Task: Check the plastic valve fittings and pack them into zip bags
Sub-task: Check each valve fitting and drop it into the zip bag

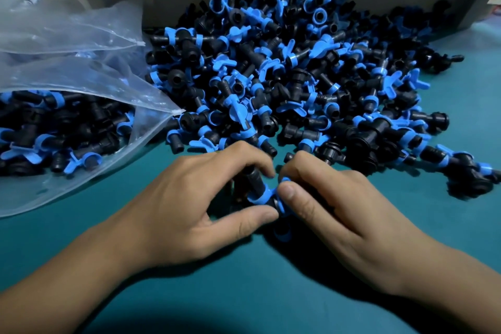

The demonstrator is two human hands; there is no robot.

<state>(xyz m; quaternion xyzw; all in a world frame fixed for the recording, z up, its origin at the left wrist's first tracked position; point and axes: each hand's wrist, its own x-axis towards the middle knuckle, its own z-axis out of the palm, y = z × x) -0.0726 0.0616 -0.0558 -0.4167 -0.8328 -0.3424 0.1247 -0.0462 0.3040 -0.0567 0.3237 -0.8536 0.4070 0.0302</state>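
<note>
Teal work surface (271, 279) carries a large heap of black-and-blue valve fittings (284, 76) against a grey wall. At centre front, one valve fitting (260, 192) is held just above the surface: left hand (195, 203) pinches its black body between thumb and fingers, right hand (333, 198) pinches its blue handle. A clear zip bag (81, 106), partly filled with fittings, lies open at left.

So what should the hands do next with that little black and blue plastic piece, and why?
Probably carry the black plastic valve fitting with blue rings left into the open clear plastic zip bag. Both the left hand and the right hand pinch it, and the bag already holds others.
</note>
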